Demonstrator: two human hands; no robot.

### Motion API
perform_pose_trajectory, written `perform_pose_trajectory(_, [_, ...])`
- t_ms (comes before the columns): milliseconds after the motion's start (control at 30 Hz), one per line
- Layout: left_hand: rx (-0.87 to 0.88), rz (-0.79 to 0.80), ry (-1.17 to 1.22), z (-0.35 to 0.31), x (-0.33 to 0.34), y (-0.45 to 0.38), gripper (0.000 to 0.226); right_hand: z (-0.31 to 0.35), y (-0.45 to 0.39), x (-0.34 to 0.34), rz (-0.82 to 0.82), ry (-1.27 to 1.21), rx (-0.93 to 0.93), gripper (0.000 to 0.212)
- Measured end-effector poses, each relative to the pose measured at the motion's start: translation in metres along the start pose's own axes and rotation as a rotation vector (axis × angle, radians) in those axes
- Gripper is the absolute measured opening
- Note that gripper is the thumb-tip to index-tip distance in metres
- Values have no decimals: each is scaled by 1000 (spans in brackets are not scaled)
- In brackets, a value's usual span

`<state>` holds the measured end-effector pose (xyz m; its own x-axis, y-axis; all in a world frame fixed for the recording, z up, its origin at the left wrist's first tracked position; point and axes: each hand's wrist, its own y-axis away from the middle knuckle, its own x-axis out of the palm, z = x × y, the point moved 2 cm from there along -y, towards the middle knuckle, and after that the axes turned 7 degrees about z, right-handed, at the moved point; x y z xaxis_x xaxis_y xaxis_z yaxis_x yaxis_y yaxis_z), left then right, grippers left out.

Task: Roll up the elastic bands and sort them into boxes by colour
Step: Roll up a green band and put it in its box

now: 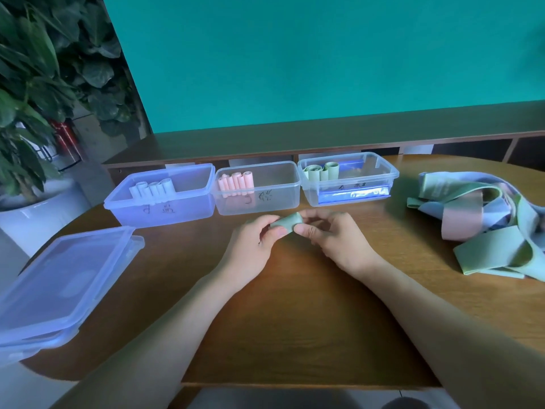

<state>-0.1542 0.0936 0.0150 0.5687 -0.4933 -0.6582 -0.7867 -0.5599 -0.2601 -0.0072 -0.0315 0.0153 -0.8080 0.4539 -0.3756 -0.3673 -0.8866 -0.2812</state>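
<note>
Hands meet at frame centre — left hand [259, 240] & right hand [327, 234] both pinch the rolled green band [287, 223] above the table. Risk: grip slackens, elastic springs open w/o reaching green-roll box [348, 184], upper right — or lands in pink box [259, 187].

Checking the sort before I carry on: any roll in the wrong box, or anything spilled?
Nothing stands out. White rolls, pink rolls and green rolls each share one box. Both hands hold a green roll above the table.
</note>
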Motion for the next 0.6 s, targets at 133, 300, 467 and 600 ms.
perform_pose_trajectory(133, [9,-11,116,-12,13,-5,32,5,8,-16,-39,-66,8,17])
perform_pose_trajectory(300, [49,-87,278,-43,28,-25,24,26,4,-62,-58,-58,15,14])
perform_pose_trajectory(467, [46,-279,393,-65,48,-61,20,39,-22,-112,-140,170,34,21])
perform_pose_trajectory(600, [40,-390,368,-59,66,-84,22,25,-52,-154,-203,363,89,15])
